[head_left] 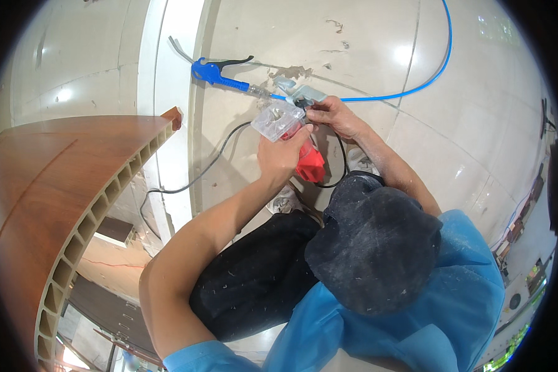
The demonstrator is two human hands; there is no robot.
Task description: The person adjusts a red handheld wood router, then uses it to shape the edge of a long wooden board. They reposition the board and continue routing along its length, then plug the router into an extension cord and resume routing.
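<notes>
My left hand [280, 152] is wrapped round a trim router [310, 164] with a red body, which is tilted with its clear square base [277, 121] facing up and away from me. My right hand [338, 118] is closed at the right side of that base, its thumb and fingertips pinched together against a small dark part. What exactly the right fingertips grip is too small to make out. Just beyond them lies a pale grey-green, partly see-through piece [306, 94]. A black cord [340, 167] loops beside the router's red end.
On the tiled floor beyond lies a blue air blow gun [209, 72] joined to a blue hose [378, 98]. A white sill strip [161, 74] runs along my left. A brown hollow-core panel [74, 161] juts in at the left, its ribbed edge towards me. My bent knees frame the work.
</notes>
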